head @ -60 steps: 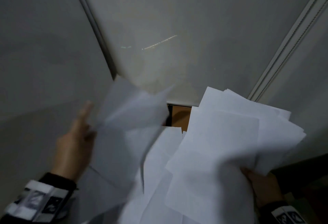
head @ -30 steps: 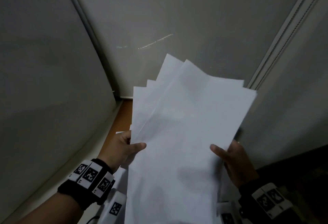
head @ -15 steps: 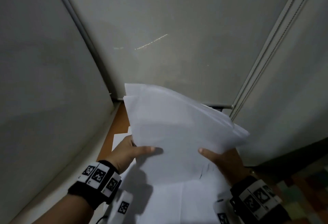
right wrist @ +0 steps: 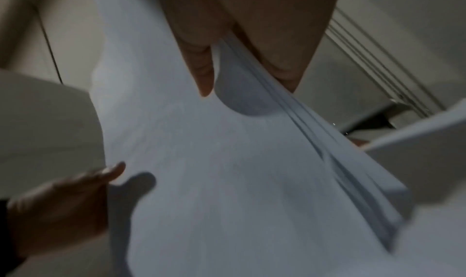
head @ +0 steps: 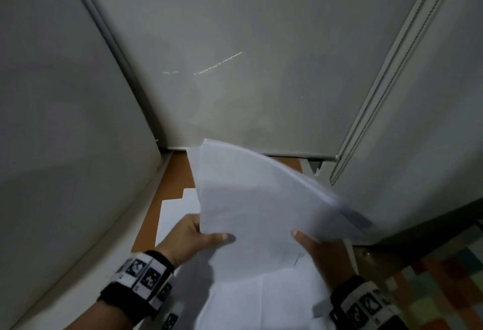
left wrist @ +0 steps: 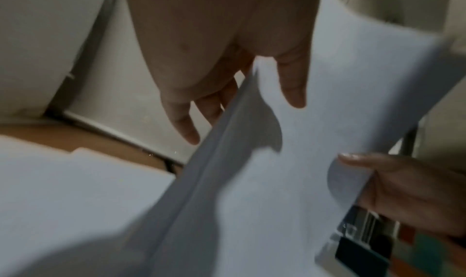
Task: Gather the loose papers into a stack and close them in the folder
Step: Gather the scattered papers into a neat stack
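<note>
A stack of white papers (head: 261,199) is held over the brown desk, tilted up toward the back wall, its right edge blurred. My left hand (head: 190,235) grips its left edge, thumb (left wrist: 292,86) on top and fingers (left wrist: 184,122) underneath. My right hand (head: 321,251) grips the right edge, thumb (right wrist: 201,72) on top. The sheet edges (right wrist: 315,138) fan apart slightly. On the desk to the left lies a white tabbed sheet (head: 177,209), possibly the folder. More white sheets (head: 261,301) lie below the stack.
Grey partition walls close in on the left, back and right. A strip of brown desk (head: 170,183) shows along the left wall. A metal bracket (head: 315,166) sits at the back right corner. Coloured floor tiles (head: 444,277) show at lower right.
Two seconds ago each hand held loose sheets apart. They came together as one upright bundle, which has since tipped down flatter and swung to the right.
</note>
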